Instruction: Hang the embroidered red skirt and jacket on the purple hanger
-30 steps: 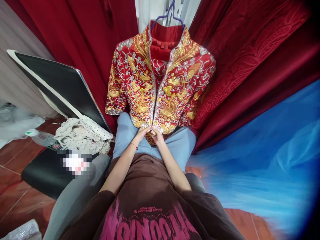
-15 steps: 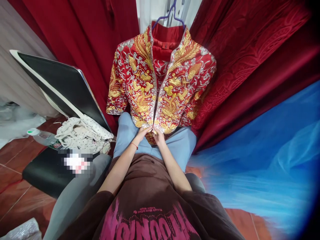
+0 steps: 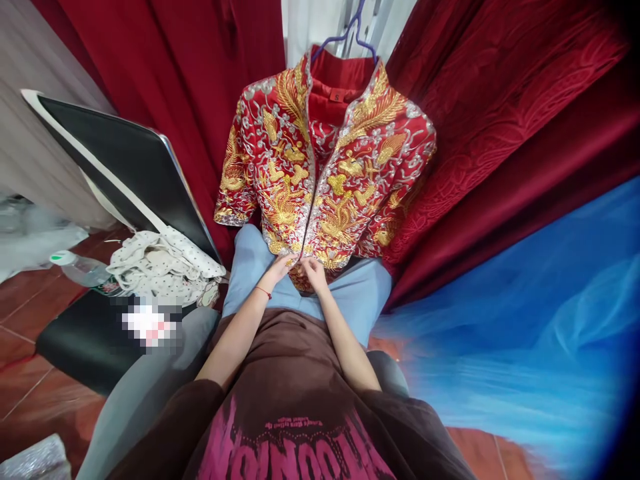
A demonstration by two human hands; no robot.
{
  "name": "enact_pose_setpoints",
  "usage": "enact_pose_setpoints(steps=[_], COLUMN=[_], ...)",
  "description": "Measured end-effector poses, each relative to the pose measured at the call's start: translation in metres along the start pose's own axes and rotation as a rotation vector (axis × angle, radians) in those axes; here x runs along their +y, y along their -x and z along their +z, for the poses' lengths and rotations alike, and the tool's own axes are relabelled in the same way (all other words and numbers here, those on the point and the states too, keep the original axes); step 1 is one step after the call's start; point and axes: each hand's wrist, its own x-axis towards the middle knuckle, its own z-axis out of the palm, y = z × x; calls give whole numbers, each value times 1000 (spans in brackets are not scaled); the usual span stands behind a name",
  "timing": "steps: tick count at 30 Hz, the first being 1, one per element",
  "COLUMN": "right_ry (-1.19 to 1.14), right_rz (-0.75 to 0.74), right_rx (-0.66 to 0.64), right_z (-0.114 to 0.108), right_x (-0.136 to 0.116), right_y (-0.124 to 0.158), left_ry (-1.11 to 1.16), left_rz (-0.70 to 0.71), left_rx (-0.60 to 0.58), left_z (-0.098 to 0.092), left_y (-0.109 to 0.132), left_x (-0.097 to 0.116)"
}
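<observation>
A red jacket (image 3: 285, 180) with gold and silver embroidery hangs in front of me from a purple hanger (image 3: 353, 30). Its front edges spread apart at the collar and come together near the hem. My left hand (image 3: 281, 269) is closed on the hem at the foot of the front opening. Just across the opening, my right hand (image 3: 314, 273) pinches the lower corner of the other front edge. Whatever small part lies between the fingertips is too small to make out. Below the hem, more embroidered red cloth (image 3: 303, 280) shows between my knees.
On the left, a black chair (image 3: 85, 347) carries a dotted white cloth bag (image 3: 155, 267) and a plastic bottle (image 3: 83, 268). Dark red curtains or gowns (image 3: 480, 133) hang on both sides. Blue tulle (image 3: 525, 320) spreads over the tiled floor at right.
The lower front edges have shifted slightly left with my hands, and the opening now slants. My right hand's fingers have bent more. The view has tilted a little.
</observation>
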Motion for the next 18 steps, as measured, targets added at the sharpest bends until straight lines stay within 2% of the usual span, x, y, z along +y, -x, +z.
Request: enact_pose_setpoints(steps=[6,18], right_ry=[46,99], right_rz=[-180,-287], right_rx=[93,228], right_z=[-3,3], right_x=[-1,2], right_y=[4,7], left_ry=[-15,-43], left_rz=[-25,-46], left_rx=[-41,-46], left_z=[3,3], left_y=[3,5], left_x=[-2,-5])
